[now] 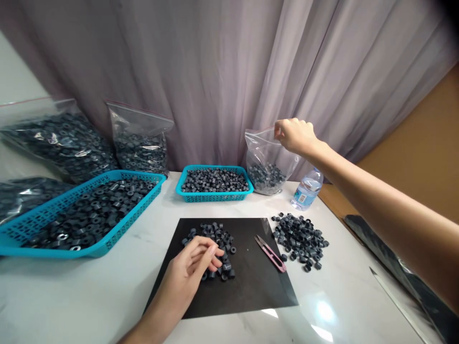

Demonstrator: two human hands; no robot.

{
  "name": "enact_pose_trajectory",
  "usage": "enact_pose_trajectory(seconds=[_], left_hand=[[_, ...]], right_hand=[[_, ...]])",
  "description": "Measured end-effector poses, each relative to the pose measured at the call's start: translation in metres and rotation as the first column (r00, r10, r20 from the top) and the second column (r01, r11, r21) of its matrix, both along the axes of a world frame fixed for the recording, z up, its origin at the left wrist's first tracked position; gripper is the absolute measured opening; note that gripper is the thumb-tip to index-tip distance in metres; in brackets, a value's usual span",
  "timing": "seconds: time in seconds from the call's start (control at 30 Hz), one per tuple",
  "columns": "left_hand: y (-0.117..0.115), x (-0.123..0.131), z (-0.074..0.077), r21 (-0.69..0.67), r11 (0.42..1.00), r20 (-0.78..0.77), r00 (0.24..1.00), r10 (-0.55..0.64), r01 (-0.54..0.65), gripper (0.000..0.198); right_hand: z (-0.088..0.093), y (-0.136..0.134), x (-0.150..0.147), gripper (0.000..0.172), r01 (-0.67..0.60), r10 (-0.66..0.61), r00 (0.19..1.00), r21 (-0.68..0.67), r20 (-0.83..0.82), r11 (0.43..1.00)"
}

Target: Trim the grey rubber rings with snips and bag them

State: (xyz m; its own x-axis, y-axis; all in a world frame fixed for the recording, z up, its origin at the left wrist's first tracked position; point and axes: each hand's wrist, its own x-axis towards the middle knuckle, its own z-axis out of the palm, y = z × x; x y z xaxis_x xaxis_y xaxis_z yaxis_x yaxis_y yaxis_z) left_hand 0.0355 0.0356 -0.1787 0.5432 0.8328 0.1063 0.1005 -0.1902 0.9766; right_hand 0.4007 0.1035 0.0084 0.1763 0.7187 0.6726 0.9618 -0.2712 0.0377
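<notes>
Dark grey plastic rings [224, 238] are lying in a loose pile on a black mat [244, 294], toward its far left part. Over the near side of this pile the left hand [191, 263] is hovering with its fingers curled and the thumb tip close to the index finger; whether a ring is sitting between them, I cannot tell. The right hand [296, 135] is reaching to the top of a clear zip-lock bag [256, 147], its fingers bending inward at the bag's mouth; whether they are pinching the plastic or a ring, I cannot tell. More rings are filling the bottom of that bag.

Pink-handled thread snips [273, 256] are lying near the mat's right edge, blades pointing away. Just right of them, a second heap of rings [301, 239] is spreading mostly over the white tabletop [118, 296]. Behind this heap a water bottle [306, 191] is standing upright.

Beside the bag, a small turquoise basket [215, 196] is holding many rings, and a larger turquoise basket [107, 244] is holding more on the left. Beyond the larger one, a filled zip-lock bag [139, 150] is standing, with a bulkier bag [60, 141] leaning beside it. Greyish-mauve curtains [201, 71] are hanging behind everything.
</notes>
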Motion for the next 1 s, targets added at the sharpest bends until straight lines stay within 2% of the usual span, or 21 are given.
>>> enact_pose_trajectory(seconds=[0.13, 0.2, 0.23, 0.27, 0.3, 0.33, 0.37, 0.4, 0.5, 0.57, 0.63, 0.73, 0.83, 0.93, 1.0], left_hand=[[-0.001, 0.000, 0.001, 0.010, 1.000, -0.011, 1.000, -0.003, 0.003, 0.023], [-0.001, 0.000, 0.003, 0.015, 1.000, -0.001, 1.000, 0.008, -0.007, 0.024], [-0.001, -0.001, 0.004, 0.015, 1.000, 0.007, 1.000, 0.013, -0.013, 0.024], [-0.001, -0.001, 0.005, 0.014, 1.000, 0.015, 1.000, 0.018, -0.019, 0.024], [-0.001, -0.002, 0.005, 0.013, 1.000, 0.021, 1.000, 0.023, -0.023, 0.025], [-0.002, -0.002, 0.006, 0.012, 1.000, 0.023, 0.999, 0.026, -0.026, 0.025], [-0.002, -0.003, 0.006, 0.007, 0.999, 0.019, 0.999, 0.031, -0.031, 0.026], [-0.003, -0.003, 0.007, 0.000, 0.999, 0.013, 0.999, 0.040, -0.040, 0.026], [-0.005, -0.002, 0.007, -0.008, 0.998, -0.008, 0.998, 0.065, -0.065, 0.027], [-0.007, -0.002, 0.006, 0.000, 0.998, -0.018, 0.998, 0.066, -0.066, 0.026], [-0.007, -0.002, 0.005, 0.016, 0.998, -0.025, 0.998, 0.058, -0.058, 0.023], [-0.004, -0.004, 0.000, 0.088, 0.995, -0.028, 0.999, 0.045, -0.042, 0.015], [-0.001, -0.005, -0.004, 0.190, 0.981, -0.052, 0.998, 0.040, -0.030, 0.013], [-0.001, -0.005, -0.006, 0.239, 0.969, -0.041, 0.997, 0.068, -0.056, 0.013], [-0.002, -0.004, -0.004, 0.241, 0.967, -0.021, 0.996, 0.086, -0.078, 0.012]], right_hand=[[0.006, -0.010, -0.015, 0.015, 0.005, -0.004, 0.999, -0.018, 0.052, 1.000], [-0.001, -0.024, -0.031, 0.023, -0.027, 0.026, 0.997, 0.019, 0.066, 0.999], [-0.009, -0.033, -0.042, 0.025, -0.080, 0.074, 0.995, 0.082, 0.065, 0.993], [-0.021, -0.043, -0.055, 0.026, -0.166, 0.163, 0.986, 0.120, 0.032, 0.979], [-0.036, -0.054, -0.068, 0.026, -0.284, 0.289, 0.956, 0.098, -0.045, 0.954], [-0.055, -0.066, -0.082, 0.023, -0.413, 0.411, 0.897, 0.022, -0.160, 0.910], [-0.075, -0.077, -0.095, 0.014, -0.489, 0.467, 0.858, -0.060, -0.212, 0.870], [-0.096, -0.088, -0.107, 0.003, -0.545, 0.505, 0.826, -0.125, -0.252, 0.829], [-0.152, -0.115, -0.133, 0.024, -0.664, 0.572, 0.735, -0.218, -0.364, 0.715], [-0.175, -0.125, -0.144, 0.031, -0.686, 0.571, 0.708, -0.213, -0.415, 0.696], [-0.188, -0.128, -0.151, 0.031, -0.687, 0.563, 0.701, -0.200, -0.438, 0.699], [-0.194, -0.125, -0.158, 0.023, -0.671, 0.558, 0.712, -0.180, -0.426, 0.719], [-0.190, -0.123, -0.160, 0.020, -0.655, 0.567, 0.730, -0.154, -0.381, 0.739], [-0.168, -0.118, -0.148, 0.017, -0.615, 0.567, 0.767, -0.090, -0.302, 0.784], [-0.138, -0.110, -0.128, 0.010, -0.530, 0.516, 0.824, 0.003, -0.232, 0.848]])
